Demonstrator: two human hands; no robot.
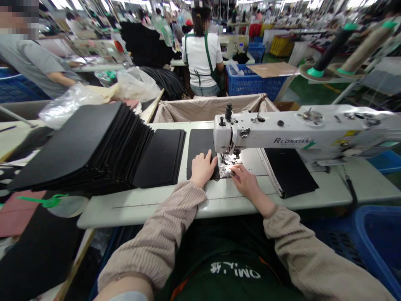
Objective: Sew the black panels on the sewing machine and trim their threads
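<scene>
My left hand (203, 167) lies with fingers spread on a black panel (200, 142), whose right edge reaches under the head of the white sewing machine (257, 130). Close to the lit needle area (230, 160), my right hand (246, 182) has its thumb and forefinger pinched together near the presser foot; what they hold, if anything, is too small to make out. To the left of the panel lies a short pile of black panels (161, 156). Another black stack (290, 171) rests right of the needle.
A tall, leaning stack of black panels (72, 142) fills the table's left side. Behind the table (125, 207) hangs a beige cloth bin (206, 109). Blue baskets (380, 217) stand at the lower right. Thread cones (335, 48) rise at upper right; people sit beyond.
</scene>
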